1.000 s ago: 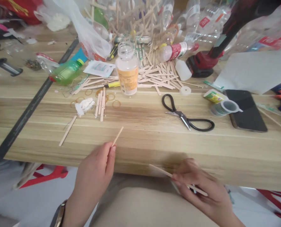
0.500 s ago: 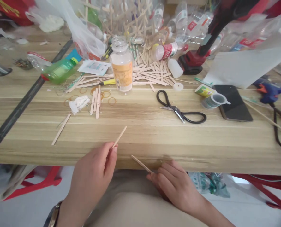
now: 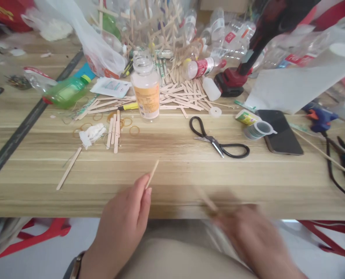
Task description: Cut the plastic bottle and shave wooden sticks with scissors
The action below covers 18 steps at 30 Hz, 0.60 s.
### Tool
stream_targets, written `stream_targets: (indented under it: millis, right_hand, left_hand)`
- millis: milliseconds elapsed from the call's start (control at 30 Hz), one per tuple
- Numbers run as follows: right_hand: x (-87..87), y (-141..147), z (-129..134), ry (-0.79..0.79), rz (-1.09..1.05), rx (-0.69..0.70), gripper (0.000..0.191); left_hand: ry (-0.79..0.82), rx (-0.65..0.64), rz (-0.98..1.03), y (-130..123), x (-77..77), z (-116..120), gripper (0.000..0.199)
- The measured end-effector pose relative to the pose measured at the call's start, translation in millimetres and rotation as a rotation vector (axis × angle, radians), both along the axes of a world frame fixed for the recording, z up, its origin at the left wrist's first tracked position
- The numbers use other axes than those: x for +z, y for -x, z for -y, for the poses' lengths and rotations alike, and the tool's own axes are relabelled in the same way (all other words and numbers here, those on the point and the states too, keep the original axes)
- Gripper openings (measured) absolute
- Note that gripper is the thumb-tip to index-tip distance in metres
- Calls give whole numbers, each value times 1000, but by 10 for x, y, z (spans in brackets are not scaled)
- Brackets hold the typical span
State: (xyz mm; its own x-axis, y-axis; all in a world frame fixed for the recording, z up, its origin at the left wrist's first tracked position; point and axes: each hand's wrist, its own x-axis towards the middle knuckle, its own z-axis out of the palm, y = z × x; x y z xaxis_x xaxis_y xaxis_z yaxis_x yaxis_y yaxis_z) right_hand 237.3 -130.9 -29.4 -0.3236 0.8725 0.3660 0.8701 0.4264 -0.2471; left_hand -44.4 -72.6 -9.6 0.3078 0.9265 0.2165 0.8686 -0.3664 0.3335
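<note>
My left hand [image 3: 128,217] is closed around a wooden popsicle stick [image 3: 152,173], which points up and away from me between thumb and forefinger. Smeared by motion, my right hand [image 3: 248,232] grips another thin wooden stick [image 3: 206,198] over the table's front edge. Beyond the hands lie black-handled scissors [image 3: 216,144], partly spread on the tabletop. A small group of popsicle sticks [image 3: 113,131] rests left of the middle, beside a crumpled white wrapper [image 3: 92,135]. One single stick [image 3: 69,168] lies nearer the left front.
A clear jar with an orange label [image 3: 146,93] stands before a heap of loose sticks [image 3: 187,93]. Right of it are a small cup [image 3: 258,130], a phone [image 3: 280,131] and a glue gun [image 3: 320,118]. A green bottle [image 3: 68,93] lies at left; a red-black power tool [image 3: 230,81] stands behind.
My right hand has moved to the right with its stick, away from my left hand. The left hand has shifted slightly right, still holding its stick. The camera view has shifted a little.
</note>
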Motion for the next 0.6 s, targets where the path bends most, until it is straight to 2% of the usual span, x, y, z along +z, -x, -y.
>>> stream_targets:
  millis: [33,67,100,167,300,333,400,467,533,567,600]
  right_hand:
    - [-3,172,-107,20,-31,218,28]
    - [-12,301,-225,37,-39,318,27]
    - [-22,375,-347,54,-37,359,30]
    - [-38,372,-572,37,18,371,35]
    - [-11,196,-816,-137,82,175,27]
    - [6,192,-842,-124,60,224,26]
    - [46,220,-895,-38,45,472,31]
    - [96,242,-980,-71,45,349,32]
    - [157,233,-1094,-97,-16,201,20]
    - [188,225,-1152,-27,-118,123,12]
    - [217,222,-1206,94,-230,61,16]
  left_hand:
    - [-14,-27,9,-28,-1,-13,27]
    - [-18,-53,21,-49,0,-27,28]
    - [-13,-73,33,-60,2,-42,28]
    - [20,-83,50,-58,11,-78,29]
    - [127,-28,70,-35,53,-166,31]
    - [161,-12,87,-44,73,-191,32]
    - [228,14,150,-85,127,-245,34]
    - [309,16,233,-142,196,-306,36]
    - [401,-1,300,-196,265,-372,37]
    - [452,-12,326,-219,296,-404,38]
    - [501,-24,349,-238,324,-435,38]
